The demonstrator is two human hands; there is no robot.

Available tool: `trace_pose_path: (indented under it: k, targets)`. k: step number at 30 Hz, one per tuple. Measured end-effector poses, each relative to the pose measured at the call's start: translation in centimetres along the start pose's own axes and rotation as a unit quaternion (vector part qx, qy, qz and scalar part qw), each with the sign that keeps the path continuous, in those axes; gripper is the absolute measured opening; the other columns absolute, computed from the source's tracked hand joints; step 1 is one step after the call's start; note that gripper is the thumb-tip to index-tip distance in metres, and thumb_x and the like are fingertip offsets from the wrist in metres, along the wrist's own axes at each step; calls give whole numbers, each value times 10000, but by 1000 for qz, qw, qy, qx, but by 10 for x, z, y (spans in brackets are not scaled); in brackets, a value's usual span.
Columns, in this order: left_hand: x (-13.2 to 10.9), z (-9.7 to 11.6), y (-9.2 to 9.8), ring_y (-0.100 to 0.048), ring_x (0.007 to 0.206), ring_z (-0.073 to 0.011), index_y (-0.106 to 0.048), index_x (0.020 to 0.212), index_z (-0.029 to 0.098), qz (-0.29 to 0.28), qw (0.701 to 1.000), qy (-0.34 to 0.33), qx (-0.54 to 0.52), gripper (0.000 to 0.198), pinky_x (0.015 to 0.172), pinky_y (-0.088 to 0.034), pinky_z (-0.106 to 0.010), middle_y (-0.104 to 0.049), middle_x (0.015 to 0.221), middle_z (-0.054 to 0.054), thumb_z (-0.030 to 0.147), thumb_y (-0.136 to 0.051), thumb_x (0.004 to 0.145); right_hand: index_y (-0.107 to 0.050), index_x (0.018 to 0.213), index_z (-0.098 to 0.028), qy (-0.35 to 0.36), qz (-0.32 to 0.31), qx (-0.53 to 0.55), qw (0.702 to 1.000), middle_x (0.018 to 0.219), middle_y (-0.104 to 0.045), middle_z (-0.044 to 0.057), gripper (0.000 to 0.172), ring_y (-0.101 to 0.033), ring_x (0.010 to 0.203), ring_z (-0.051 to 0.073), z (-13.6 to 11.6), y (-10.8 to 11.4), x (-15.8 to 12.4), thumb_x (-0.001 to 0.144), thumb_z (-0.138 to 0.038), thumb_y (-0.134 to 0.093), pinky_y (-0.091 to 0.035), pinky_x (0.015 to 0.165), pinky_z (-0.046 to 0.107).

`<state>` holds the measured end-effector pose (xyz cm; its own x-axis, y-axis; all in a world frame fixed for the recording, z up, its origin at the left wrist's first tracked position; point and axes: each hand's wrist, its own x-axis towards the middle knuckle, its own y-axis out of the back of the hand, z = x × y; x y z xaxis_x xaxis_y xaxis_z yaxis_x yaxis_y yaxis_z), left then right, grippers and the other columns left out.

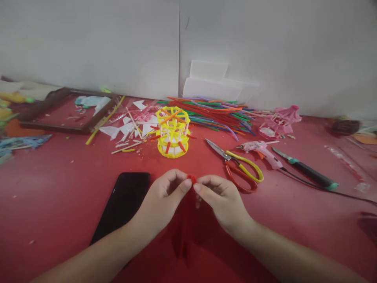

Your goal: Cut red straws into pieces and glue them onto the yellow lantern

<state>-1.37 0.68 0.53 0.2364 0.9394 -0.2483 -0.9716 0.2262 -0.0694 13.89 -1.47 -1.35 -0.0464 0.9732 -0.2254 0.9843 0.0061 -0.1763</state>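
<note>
My left hand (165, 200) and my right hand (220, 198) meet in front of me over the red table (59, 188). Both pinch the top of a small red bundle (193, 179), whose dark red strands (185, 228) hang down between my wrists. The fingers of both hands are closed on it. A black phone (122, 204) lies flat just left of my left wrist. A yellow straw lantern frame (173, 131) with orange and red pieces stands upright beyond my hands.
Scissors with yellow and red handles (240, 169), a pink glue gun (260, 151) and a craft knife (306, 171) lie to the right. A pile of coloured straws (218, 112) lies at the back, with white paper scraps (126, 127) and a wooden frame (61, 112) left.
</note>
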Motion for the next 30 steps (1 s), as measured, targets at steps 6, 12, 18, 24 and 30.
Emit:
trace_pose_path:
  k: [6,12,18,24,30]
  targets:
    - [-6,4,-3,-603,593,-125,-634,697,189,-5,1000,9,-15,155,577,-453,-208,-667,633,17,280,-727,781,-663,724,-184,5,11,-29,1000,589,-618,-26,192,-567,525,113,-5,3,-3,753,-367,-711,-471,540,250]
    - [-2,-1,0,-612,622,-106,-723,721,204,-4,999,3,-32,80,624,-471,-196,-695,662,26,219,-798,695,-628,676,-200,102,-8,-113,988,687,-600,-7,108,-549,636,122,-11,7,-6,768,-252,-648,-449,570,239]
    - [1,-4,2,-664,716,-116,-806,775,260,-50,994,51,-83,132,728,-509,-207,-768,759,-7,205,-824,656,-642,628,-172,25,-72,-93,993,595,-552,-39,131,-466,529,75,-18,17,-1,717,-233,-715,-360,509,222]
    - [0,0,2,-626,697,-86,-791,657,228,-88,988,58,-110,87,683,-497,-177,-667,751,16,170,-836,611,-668,589,-150,-185,-106,62,975,464,-495,-84,284,-347,403,21,-21,24,5,501,-280,-905,-234,396,181]
    - [1,2,5,-540,606,-64,-771,655,201,-116,987,58,-98,56,571,-426,-184,-585,734,28,188,-821,634,-698,570,-170,-223,-106,87,965,399,-474,-91,262,-334,378,20,-17,20,4,497,-288,-920,-234,375,162]
